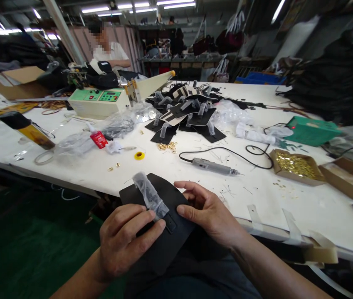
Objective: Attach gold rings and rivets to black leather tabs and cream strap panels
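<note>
A black flat panel is held at the table's front edge, tilted. On it lies a black strap tab partly wrapped in clear plastic. My left hand presses its fingers on the plastic-wrapped part and the panel's left side. My right hand grips the panel's right edge, thumb on top and fingers behind. Beyond the hands, a grey electric screwdriver lies on the white table, near a yellow ring and small gold pieces.
Similar black panels are piled mid-table. At the right are a box of gold parts, an open carton and a green box. On the left are a red bottle, a yellow-black tool and a machine. A person is behind.
</note>
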Available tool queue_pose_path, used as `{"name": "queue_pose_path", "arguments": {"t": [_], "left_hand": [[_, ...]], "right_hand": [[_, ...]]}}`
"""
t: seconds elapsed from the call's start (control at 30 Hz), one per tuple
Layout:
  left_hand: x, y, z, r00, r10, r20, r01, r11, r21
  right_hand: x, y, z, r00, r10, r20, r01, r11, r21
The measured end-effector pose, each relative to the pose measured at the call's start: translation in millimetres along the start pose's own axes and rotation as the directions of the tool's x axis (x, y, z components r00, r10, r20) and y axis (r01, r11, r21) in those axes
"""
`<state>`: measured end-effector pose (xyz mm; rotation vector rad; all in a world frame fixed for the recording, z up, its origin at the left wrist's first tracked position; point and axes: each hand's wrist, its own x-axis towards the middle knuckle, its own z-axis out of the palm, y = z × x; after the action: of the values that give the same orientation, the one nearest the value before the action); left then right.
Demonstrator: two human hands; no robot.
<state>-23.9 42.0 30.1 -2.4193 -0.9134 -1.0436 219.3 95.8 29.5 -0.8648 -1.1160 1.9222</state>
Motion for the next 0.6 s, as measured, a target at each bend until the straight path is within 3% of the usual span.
{"name": "queue_pose_path", "arguments": {"t": [0.2,0.33,0.47,0.6], "left_hand": [[-28.1,-5.6,-10.2,0.991,-0.133,-0.016,0.132,0.991,-0.013],[-51.8,-16.2,-13.1,0.983,-0.18,-0.029,0.179,0.983,-0.026],[-70.9,-31.2,-11.2,0.973,-0.228,-0.036,0.223,0.969,-0.104],[-80.9,-44.2,-8.2,0.959,-0.277,-0.051,0.257,0.934,-0.249]], "right_hand": [[15.7,3.5,17.7,0.98,0.147,0.133,-0.153,0.988,0.031],[43.2,0.1,25.5,0.949,0.238,0.208,-0.213,0.968,-0.136],[102.1,2.6,20.8,0.992,0.097,0.082,-0.054,0.906,-0.42],[172.2,20.3,11.7,0.998,-0.063,0.002,0.046,0.694,-0.719]]}}
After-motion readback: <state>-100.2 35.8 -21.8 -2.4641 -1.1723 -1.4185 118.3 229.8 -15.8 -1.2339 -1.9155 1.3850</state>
